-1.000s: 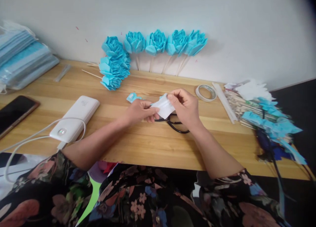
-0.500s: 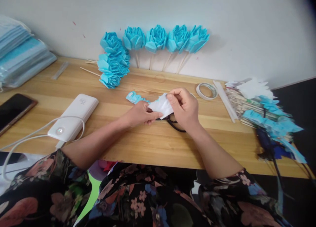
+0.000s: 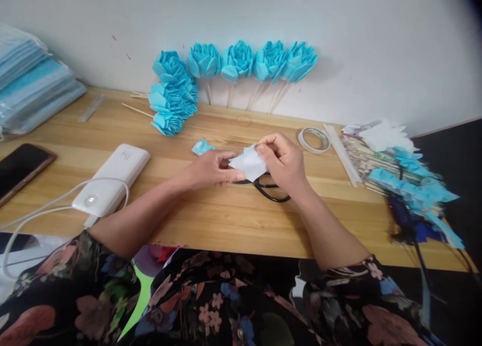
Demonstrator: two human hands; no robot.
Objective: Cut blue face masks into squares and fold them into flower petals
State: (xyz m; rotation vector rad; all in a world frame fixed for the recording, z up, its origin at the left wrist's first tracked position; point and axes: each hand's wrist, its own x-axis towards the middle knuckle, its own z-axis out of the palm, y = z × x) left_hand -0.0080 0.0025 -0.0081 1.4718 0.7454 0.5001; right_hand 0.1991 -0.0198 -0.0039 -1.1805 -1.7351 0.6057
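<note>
Between my hands is a small piece of white and blue mask fabric [image 3: 253,164], its white side facing me. My left hand [image 3: 211,169] pinches its left edge between thumb and fingers. At the upper right of the piece, the thumb and fingertips of my right hand [image 3: 283,160] close on it. Black-handled scissors [image 3: 273,198] lie on the table beneath, partly covered by the fabric and my right hand. Just behind my left hand rests a folded light-blue fabric piece [image 3: 202,147], partly hidden by that hand.
Several blue fabric flowers [image 3: 238,60] on sticks lean on the wall or lie stacked. A tape roll [image 3: 314,140], glue sticks [image 3: 342,155] and a pile of wooden sticks [image 3: 359,160] are right. A power bank [image 3: 113,178], phone [image 3: 24,167] and packed masks [image 3: 33,85] stand left.
The white fabric has turned to show a flatter face. My left hand has shifted slightly, covering more of the blue piece behind it, and more of the scissors' handle shows.
</note>
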